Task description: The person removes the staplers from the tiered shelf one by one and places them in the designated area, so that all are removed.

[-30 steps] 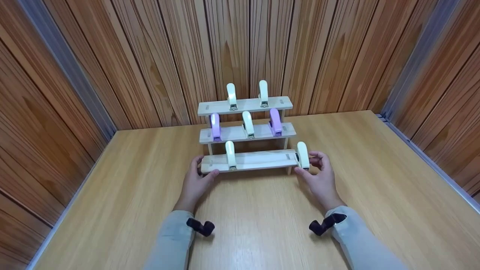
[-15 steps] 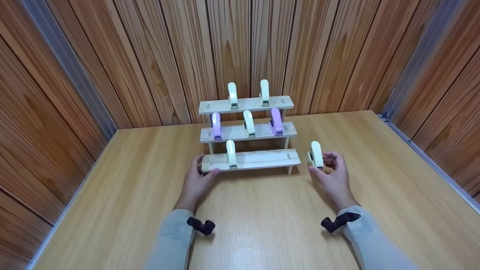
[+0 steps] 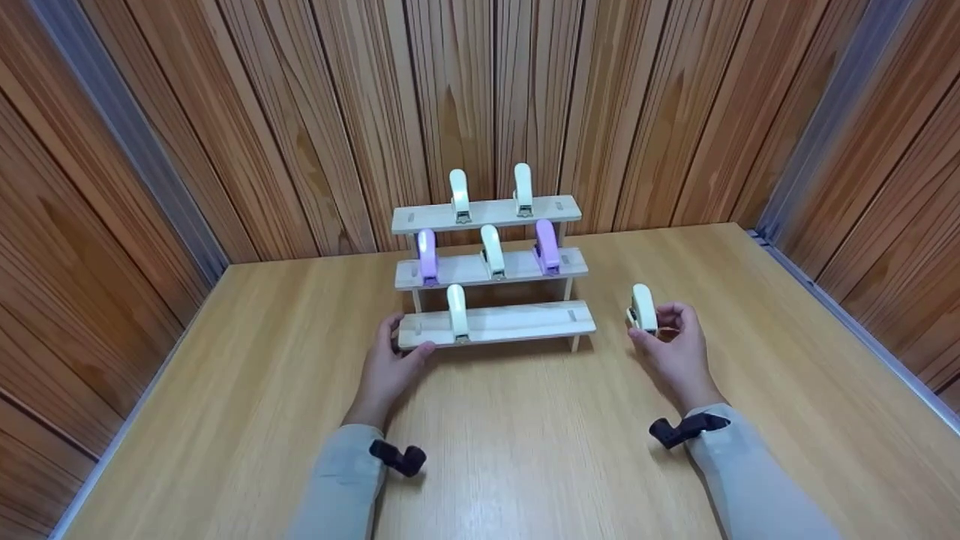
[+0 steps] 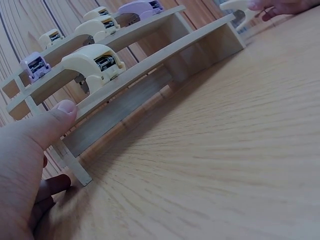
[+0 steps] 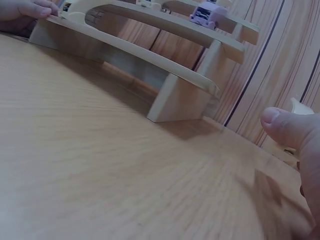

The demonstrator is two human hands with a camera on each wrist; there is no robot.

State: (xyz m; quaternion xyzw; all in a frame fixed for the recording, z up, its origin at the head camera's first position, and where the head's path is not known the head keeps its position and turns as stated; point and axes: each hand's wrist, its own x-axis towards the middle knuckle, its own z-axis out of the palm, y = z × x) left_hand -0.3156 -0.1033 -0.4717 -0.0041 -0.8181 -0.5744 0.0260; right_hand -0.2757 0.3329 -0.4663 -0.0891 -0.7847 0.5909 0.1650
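A three-tier wooden display rack (image 3: 517, 322) stands on the table, bearing several small staplers. My left hand (image 3: 388, 375) grips the left end of its lowest tier, thumb on the front edge; in the left wrist view the fingers are behind the end leg. Near that hand, a cream stapler (image 3: 457, 313) stands on the lowest tier. To the right of the rack and apart from it, my right hand (image 3: 679, 352) pinches another cream stapler (image 3: 643, 309) upright, just above or at the table; I cannot tell which. The right wrist view mostly hides this stapler behind the thumb.
On the middle tier stand a purple stapler (image 3: 427, 256), a cream one and another purple stapler (image 3: 547, 247). Two cream staplers are on the top tier (image 3: 487, 213). Wood-panelled walls (image 3: 315, 127) enclose the table (image 3: 510, 450) at the back and sides.
My right hand has carried the cream stapler rightward, away from the right end of the lowest tier. My left hand keeps its grip on the rack's left end.
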